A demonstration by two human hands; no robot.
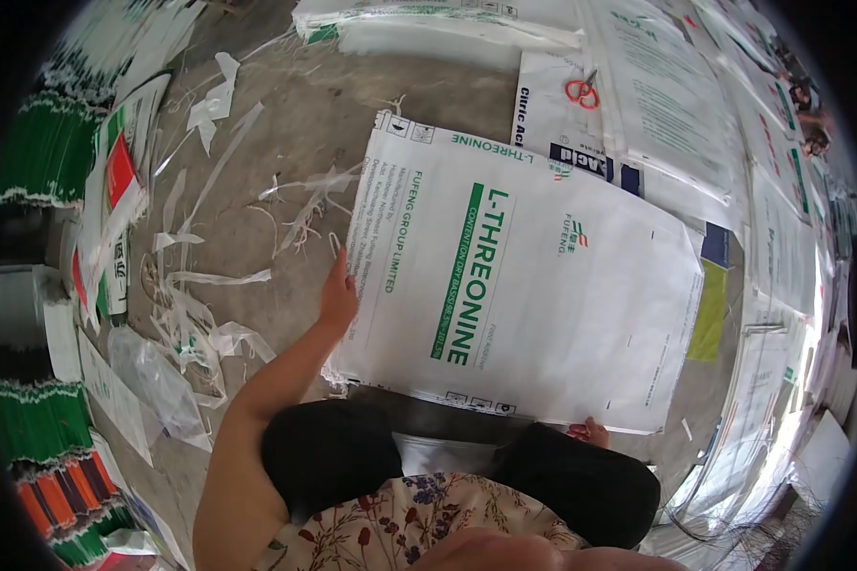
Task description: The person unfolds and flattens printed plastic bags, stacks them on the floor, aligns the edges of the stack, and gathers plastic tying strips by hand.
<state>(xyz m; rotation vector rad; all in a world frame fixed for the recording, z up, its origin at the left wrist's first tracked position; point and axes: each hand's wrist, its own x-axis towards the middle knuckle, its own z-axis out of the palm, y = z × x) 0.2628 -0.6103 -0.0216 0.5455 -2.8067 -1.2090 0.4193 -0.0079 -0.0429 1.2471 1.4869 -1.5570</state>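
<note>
A flat white woven sack [543, 276] printed "L-THREONINE" in green lies in front of me, tilted, spanning the middle of the view. At its left edge is my left hand [338, 293], with the edge between thumb and fingers; part of the fingers is hidden. My right hand [590, 434] holds the near edge close to the right corner, mostly below the sack, with only fingertips and part of the hand showing. Beyond the far edge, partly covered, lies a sack [549, 100] marked "Citric Acid", with orange-handled scissors [583, 92] near its top.
Plastic strips and string [195, 324] litter the concrete floor at left. Stacks of green sacks [43, 152] stand at far left, with green and orange ones [33, 428] below. More white sacks [671, 105] lie at right. A yellow-green piece [709, 314] shows beside the sack.
</note>
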